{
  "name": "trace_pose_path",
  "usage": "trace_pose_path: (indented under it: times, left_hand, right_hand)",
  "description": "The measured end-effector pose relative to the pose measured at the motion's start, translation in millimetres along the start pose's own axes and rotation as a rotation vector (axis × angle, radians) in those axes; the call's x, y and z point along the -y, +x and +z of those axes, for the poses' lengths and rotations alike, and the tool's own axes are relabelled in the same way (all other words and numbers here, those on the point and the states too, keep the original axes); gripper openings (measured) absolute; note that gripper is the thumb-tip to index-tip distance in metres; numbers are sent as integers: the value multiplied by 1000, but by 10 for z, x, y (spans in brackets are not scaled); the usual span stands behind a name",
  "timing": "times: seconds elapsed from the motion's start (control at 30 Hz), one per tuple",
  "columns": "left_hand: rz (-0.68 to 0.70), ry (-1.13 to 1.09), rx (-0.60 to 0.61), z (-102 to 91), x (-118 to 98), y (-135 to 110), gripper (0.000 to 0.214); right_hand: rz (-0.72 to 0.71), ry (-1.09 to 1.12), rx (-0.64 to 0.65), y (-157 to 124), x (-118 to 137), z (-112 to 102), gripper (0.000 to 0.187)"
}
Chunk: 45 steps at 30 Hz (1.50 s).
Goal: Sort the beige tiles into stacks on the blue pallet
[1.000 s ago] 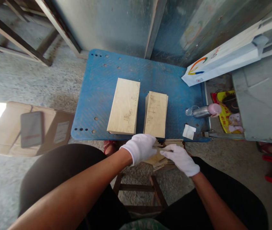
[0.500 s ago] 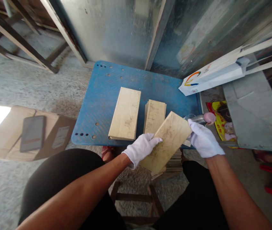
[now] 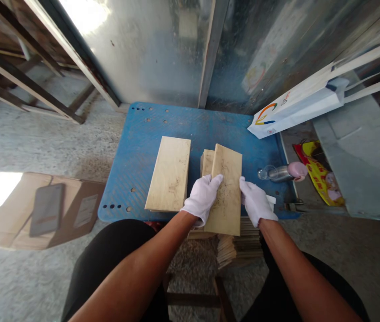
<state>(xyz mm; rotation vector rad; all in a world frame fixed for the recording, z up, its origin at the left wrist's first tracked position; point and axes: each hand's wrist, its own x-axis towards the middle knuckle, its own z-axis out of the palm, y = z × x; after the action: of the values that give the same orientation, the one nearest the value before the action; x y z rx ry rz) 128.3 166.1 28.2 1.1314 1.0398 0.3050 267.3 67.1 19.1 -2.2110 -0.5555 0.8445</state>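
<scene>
Both my hands wear white gloves and hold one pale wooden board point(image 3: 226, 188) by its long edges. My left hand point(image 3: 202, 197) grips its left edge and my right hand point(image 3: 255, 202) its right edge. The board hangs lengthwise just above a stack of like boards point(image 3: 206, 162) on the blue table point(image 3: 136, 152). A second stack of boards point(image 3: 170, 174) lies to the left of it. More boards point(image 3: 240, 246) are piled low between my knees, on a wooden stool point(image 3: 217, 290).
A metal flask with a pink cap point(image 3: 282, 172) lies at the table's right edge. A white paper bag point(image 3: 297, 107) leans over the far right corner. Flattened cardboard with a phone point(image 3: 46, 209) lies on the floor at left. Metal sheet walls stand behind.
The board was lifted from the pile between my knees, swung from a slant to lengthwise, and carried forward over the right stack. My right hand moved from its far corner to its right edge.
</scene>
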Motion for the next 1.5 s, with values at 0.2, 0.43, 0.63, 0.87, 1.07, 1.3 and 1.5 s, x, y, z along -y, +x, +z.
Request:
trace_pose_path:
  times: [0.2,0.43,0.63,0.87,1.07,1.3,1.5]
  left_hand:
    - [-28,119,-37,20,4,103,33]
    - [-13,427,-97,-28,42,174,35]
    - [-39,539,-59,-119,60,192,36]
    - [-83,713,-46,-130,49,248,38]
    - [-87,957,-135,-109,-12,221,43]
    - [-44,1023,-133,-71,-5,219,41]
    - [73,1092,-258,29,-142,120,40]
  right_hand:
    - [123,160,-61,107,45,162,58]
    - [8,85,-131,314,-220,326,59]
    - [8,-7,-150,385,-194,391,48]
    - [13,-121,-186,432,-205,451,43]
    - [11,-163,-184,449,-187,520,46]
    - [-17,-289,-207,401,-102,509,39]
    - [-22,-346,-179,376,-41,472,33]
